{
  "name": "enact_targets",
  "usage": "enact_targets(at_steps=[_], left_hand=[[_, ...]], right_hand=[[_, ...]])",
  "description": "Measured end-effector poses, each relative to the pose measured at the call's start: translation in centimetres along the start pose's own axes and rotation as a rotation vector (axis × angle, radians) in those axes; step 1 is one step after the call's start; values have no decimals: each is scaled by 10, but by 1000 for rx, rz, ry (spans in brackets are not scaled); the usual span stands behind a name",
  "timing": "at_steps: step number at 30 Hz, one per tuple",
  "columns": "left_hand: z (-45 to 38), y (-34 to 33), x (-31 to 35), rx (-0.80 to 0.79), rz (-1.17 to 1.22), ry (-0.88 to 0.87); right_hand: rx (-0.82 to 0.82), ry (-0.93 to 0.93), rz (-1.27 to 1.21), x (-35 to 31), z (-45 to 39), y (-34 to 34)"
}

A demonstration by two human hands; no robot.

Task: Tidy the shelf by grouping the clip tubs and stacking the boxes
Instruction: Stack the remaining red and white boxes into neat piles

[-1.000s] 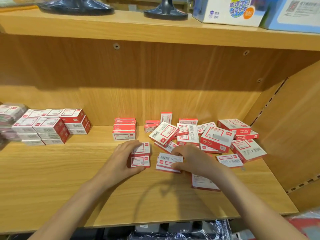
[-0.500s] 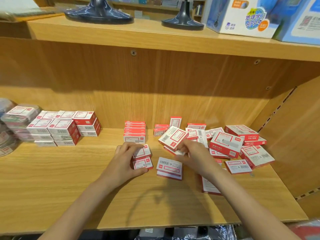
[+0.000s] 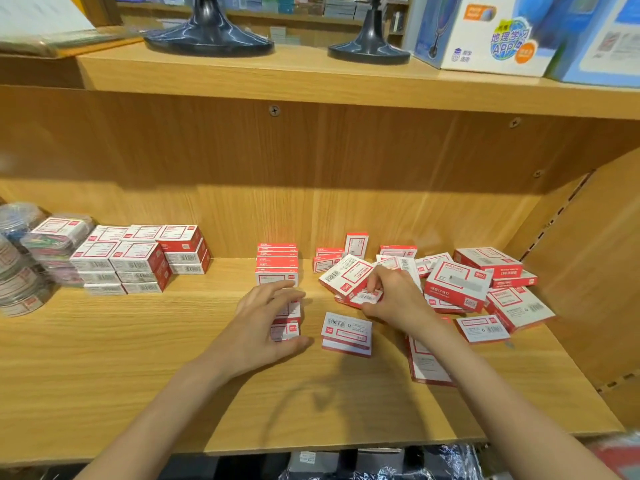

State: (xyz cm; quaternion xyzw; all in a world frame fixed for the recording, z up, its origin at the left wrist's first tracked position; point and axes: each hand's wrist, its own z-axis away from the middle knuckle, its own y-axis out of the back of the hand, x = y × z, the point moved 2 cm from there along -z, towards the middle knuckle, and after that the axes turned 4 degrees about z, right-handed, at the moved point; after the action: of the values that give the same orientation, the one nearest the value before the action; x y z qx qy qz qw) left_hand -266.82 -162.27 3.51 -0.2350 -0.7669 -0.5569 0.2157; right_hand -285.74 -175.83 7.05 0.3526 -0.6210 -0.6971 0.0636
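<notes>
Small red-and-white boxes cover the wooden shelf (image 3: 138, 368). My left hand (image 3: 263, 323) curls round a short stack of small boxes (image 3: 287, 327) at the shelf's middle. My right hand (image 3: 391, 299) pinches one small box (image 3: 369, 296) at the near edge of a jumbled pile (image 3: 457, 285) on the right. A two-box stack (image 3: 346, 334) lies flat between my hands. Behind stands a neat stack (image 3: 277, 263). Tidy stacked boxes (image 3: 138, 258) sit at the left, with clear clip tubs (image 3: 24, 271) at the far left.
A flat box (image 3: 427, 370) lies under my right forearm. The shelf's right wall (image 3: 595, 271) stands close to the pile. Above, the upper shelf (image 3: 311, 81) carries two dark stand bases (image 3: 207, 36) and blue cartons (image 3: 485, 32).
My right hand let go of the flat two-box stack, moved up to the pile and took hold of a small box there. My left hand stays on its stack.
</notes>
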Motion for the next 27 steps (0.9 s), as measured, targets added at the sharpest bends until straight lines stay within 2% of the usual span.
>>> enact_targets(at_steps=[4, 6, 8, 12, 16, 19, 21, 25, 27], left_hand=[[-15, -14, 22, -125, -54, -95], [-20, -23, 28, -181, -102, -89], [-22, -30, 29, -215, -125, -38], [-22, -32, 28, -233, -108, 8], [-24, -33, 31, -258, -28, -4], [-20, -36, 30, -231, 14, -8], [-15, -38, 26, -197, -11, -59], [-8, -31, 25, -57, -136, -264], [-5, -21, 19, -32, -174, -216]], right_hand=[[-18, -44, -19, -3, 8, 48], [-71, -4, -135, -4, 21, 59], [-125, 33, -261, -5, 33, 50], [-206, 92, -157, -3, 44, 6], [-235, 3, -312, 6, 40, 9], [-365, 105, -115, 0, 40, 6], [-406, 153, -76, -8, 42, 3], [-390, 264, -62, -16, 43, -2], [-322, 277, -46, -16, 41, -6]])
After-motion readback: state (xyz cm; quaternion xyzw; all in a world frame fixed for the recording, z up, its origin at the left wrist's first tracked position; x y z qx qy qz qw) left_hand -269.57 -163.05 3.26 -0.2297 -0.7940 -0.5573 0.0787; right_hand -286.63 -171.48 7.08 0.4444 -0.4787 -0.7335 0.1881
